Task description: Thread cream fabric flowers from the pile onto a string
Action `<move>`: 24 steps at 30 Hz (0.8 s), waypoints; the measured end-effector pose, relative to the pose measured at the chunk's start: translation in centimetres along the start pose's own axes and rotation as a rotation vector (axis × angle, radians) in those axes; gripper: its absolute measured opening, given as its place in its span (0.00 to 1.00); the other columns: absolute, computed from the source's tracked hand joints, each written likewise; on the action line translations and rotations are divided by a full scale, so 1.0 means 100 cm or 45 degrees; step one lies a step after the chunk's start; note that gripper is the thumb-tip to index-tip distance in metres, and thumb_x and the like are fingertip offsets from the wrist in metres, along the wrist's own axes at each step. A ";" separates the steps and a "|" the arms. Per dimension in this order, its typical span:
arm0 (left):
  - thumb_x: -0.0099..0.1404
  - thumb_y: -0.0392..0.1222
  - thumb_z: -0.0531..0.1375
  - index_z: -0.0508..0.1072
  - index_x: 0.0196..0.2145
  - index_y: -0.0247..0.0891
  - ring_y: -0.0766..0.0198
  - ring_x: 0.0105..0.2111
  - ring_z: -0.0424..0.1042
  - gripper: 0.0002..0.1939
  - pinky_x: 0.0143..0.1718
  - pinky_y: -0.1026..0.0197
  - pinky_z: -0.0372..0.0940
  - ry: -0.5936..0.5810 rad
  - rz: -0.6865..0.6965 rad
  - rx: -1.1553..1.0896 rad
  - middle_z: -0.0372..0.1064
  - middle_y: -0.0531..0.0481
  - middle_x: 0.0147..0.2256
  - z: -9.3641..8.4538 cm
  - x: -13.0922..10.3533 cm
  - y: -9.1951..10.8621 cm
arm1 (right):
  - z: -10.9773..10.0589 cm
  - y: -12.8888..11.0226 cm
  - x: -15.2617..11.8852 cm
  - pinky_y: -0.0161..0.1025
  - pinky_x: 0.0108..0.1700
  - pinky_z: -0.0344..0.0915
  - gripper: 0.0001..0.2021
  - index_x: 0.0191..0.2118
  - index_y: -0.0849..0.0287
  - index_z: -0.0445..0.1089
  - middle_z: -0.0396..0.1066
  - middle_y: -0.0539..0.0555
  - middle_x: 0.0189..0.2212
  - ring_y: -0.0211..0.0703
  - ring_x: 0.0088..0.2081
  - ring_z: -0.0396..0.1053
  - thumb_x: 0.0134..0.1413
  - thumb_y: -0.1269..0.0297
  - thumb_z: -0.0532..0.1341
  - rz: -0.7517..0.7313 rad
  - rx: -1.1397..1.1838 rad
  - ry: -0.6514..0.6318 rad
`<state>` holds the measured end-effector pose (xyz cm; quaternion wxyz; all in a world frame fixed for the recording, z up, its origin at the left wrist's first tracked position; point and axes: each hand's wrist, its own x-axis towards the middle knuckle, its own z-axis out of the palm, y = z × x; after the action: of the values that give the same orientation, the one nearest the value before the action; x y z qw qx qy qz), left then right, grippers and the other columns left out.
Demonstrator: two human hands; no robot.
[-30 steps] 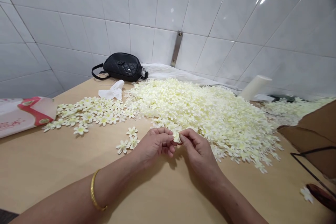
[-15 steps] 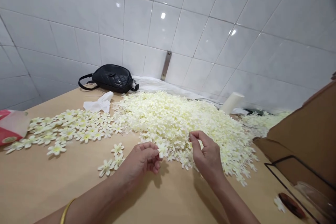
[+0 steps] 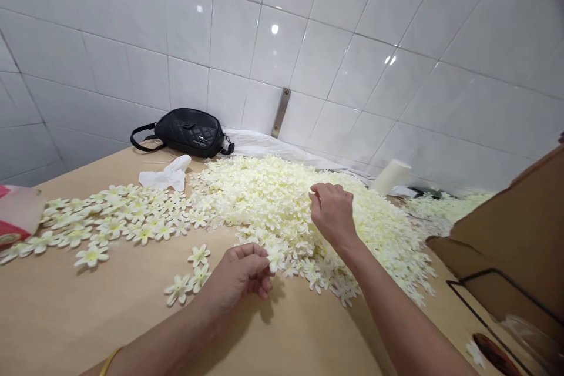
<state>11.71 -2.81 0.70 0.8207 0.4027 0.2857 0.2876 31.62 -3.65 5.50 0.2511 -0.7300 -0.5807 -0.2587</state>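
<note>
A pale yellow-white artificial flower (image 3: 274, 259) is pinched between the thumb and forefinger of my left hand (image 3: 240, 276), just above the near edge of a big heap of similar flowers (image 3: 264, 197). Over the middle of that heap is my right hand (image 3: 332, 214), its fingers curled down and pressed together. Whatever its fingertips hold, if anything, is hidden. Left of my left hand, several single flowers (image 3: 178, 289) lie on the tabletop (image 3: 127, 317).
More flowers (image 3: 143, 232) are spread at the left by a red and white packet (image 3: 20, 214). A black bag (image 3: 187, 132) and crumpled white tissue (image 3: 165, 176) sit at the back. Cardboard (image 3: 515, 241), a black wire frame (image 3: 480, 275) and a white roll (image 3: 390, 176) are at right.
My right hand has moved forward and slightly left, from the heap's near side to over its middle. My left hand stays nearly in place with its flower.
</note>
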 end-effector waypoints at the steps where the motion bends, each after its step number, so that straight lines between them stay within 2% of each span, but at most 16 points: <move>1: 0.46 0.35 0.59 0.64 0.20 0.33 0.71 0.15 0.62 0.05 0.17 0.68 0.58 0.010 0.008 -0.004 0.64 0.52 0.16 -0.001 0.001 0.000 | -0.005 -0.005 -0.007 0.43 0.38 0.50 0.06 0.32 0.60 0.65 0.68 0.56 0.30 0.46 0.35 0.62 0.50 0.71 0.51 0.000 0.037 0.002; 3: 0.47 0.35 0.59 0.65 0.21 0.33 0.71 0.15 0.62 0.05 0.18 0.68 0.58 0.018 0.041 -0.013 0.64 0.53 0.16 -0.003 0.002 0.000 | -0.019 -0.018 -0.027 0.41 0.38 0.53 0.06 0.29 0.59 0.65 0.68 0.53 0.28 0.43 0.33 0.62 0.52 0.69 0.52 -0.009 0.250 -0.001; 6: 0.48 0.33 0.59 0.65 0.21 0.33 0.72 0.16 0.62 0.04 0.19 0.69 0.58 0.033 0.066 -0.053 0.64 0.53 0.16 -0.003 0.001 -0.001 | -0.037 -0.038 -0.057 0.35 0.33 0.57 0.05 0.30 0.57 0.65 0.67 0.50 0.27 0.38 0.30 0.64 0.53 0.66 0.53 0.051 0.657 -0.198; 10: 0.49 0.33 0.58 0.65 0.22 0.34 0.72 0.15 0.62 0.03 0.19 0.69 0.57 0.002 0.017 -0.086 0.64 0.52 0.15 -0.002 -0.002 -0.003 | -0.038 -0.055 -0.082 0.33 0.36 0.59 0.04 0.34 0.57 0.67 0.69 0.50 0.30 0.38 0.34 0.65 0.51 0.65 0.56 0.091 0.954 -0.389; 13: 0.51 0.33 0.57 0.65 0.23 0.34 0.72 0.15 0.62 0.02 0.19 0.69 0.57 -0.074 0.004 -0.100 0.64 0.52 0.15 -0.002 -0.003 -0.005 | -0.030 -0.059 -0.088 0.32 0.34 0.59 0.04 0.32 0.57 0.67 0.69 0.49 0.28 0.37 0.32 0.65 0.52 0.67 0.55 0.206 1.060 -0.447; 17: 0.52 0.32 0.57 0.65 0.24 0.34 0.72 0.16 0.62 0.02 0.19 0.70 0.56 -0.085 0.007 -0.174 0.64 0.53 0.16 0.000 -0.004 -0.008 | -0.023 -0.059 -0.088 0.32 0.33 0.59 0.05 0.30 0.58 0.67 0.68 0.48 0.27 0.36 0.30 0.65 0.53 0.66 0.55 0.344 1.140 -0.475; 24: 0.52 0.31 0.57 0.66 0.25 0.35 0.72 0.17 0.63 0.02 0.21 0.69 0.58 -0.133 0.029 -0.138 0.66 0.53 0.17 0.002 -0.006 -0.005 | -0.024 -0.058 -0.092 0.33 0.30 0.57 0.10 0.26 0.59 0.65 0.65 0.47 0.22 0.35 0.26 0.62 0.55 0.66 0.52 0.321 1.068 -0.525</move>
<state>11.51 -3.58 0.55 0.8517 0.3755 0.2219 0.2907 24.01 -10.72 1.49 0.4328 -0.6664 -0.5796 0.1805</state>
